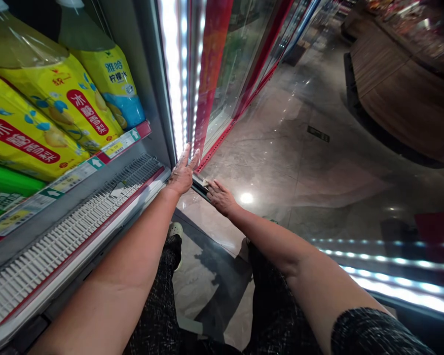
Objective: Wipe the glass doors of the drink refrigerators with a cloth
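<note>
My left hand (183, 173) rests at the lower front corner of a lit drinks cooler, by the foot of a bright LED strip (177, 74). Two of its fingers stretch forward and apart; the others are partly hidden. Just to its right, my right hand (222, 197) is at a dark-edged rail (200, 188) at the cooler's corner, fingers curled down. A small pale thing (203, 181) shows at its fingertips, too small to name. A white wire rack (59, 261) with a red front strip lies left of my left hand.
Yellow-labelled drink bottles (74, 98) stand on the shelf above a price-tag rail (96, 161). Red-framed glass doors (237, 74) run on ahead. A curved wooden display stand (392, 84) is across the shiny floor (281, 162). LED lines (392, 259) glow at the right.
</note>
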`<state>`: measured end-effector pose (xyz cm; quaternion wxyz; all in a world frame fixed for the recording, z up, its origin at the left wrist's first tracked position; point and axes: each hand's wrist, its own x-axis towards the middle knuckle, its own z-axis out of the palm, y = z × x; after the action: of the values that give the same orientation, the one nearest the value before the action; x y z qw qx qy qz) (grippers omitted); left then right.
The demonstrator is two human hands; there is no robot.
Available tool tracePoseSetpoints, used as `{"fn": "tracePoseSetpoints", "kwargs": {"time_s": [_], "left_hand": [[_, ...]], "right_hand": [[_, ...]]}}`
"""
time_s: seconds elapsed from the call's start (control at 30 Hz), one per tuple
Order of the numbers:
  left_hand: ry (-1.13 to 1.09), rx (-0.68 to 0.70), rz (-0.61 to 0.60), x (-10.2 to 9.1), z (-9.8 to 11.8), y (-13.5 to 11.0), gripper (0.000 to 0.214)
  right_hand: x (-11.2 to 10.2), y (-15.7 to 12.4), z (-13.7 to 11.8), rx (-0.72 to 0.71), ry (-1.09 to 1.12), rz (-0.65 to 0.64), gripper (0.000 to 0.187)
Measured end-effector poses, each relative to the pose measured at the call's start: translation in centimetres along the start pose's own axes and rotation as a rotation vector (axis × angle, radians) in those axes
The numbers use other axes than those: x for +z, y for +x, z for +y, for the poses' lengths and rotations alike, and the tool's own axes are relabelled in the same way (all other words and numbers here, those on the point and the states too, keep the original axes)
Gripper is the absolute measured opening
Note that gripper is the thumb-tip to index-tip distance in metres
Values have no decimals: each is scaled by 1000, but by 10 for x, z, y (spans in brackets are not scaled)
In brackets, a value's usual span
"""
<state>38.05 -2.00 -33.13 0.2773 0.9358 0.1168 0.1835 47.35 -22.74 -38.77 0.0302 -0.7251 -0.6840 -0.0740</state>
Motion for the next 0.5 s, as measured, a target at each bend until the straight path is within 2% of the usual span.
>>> {"fn": "tracePoseSetpoints", "kwargs": {"time_s": [0.1, 0.17, 0.37, 0.5], "left_hand": [[-9, 12, 14, 1, -6, 0, 83], [-6, 14, 13, 1, -9, 0, 82], [75, 61, 13, -7, -13, 5, 76], [100, 47, 46, -9, -16, 8, 69]], "right_hand": [[-10, 29, 6, 20, 21, 83, 28], [-9, 40, 6, 31, 30, 118, 33], [21, 41, -3, -22, -20, 15, 21], [15, 67, 0, -8, -34, 71, 23]]}}
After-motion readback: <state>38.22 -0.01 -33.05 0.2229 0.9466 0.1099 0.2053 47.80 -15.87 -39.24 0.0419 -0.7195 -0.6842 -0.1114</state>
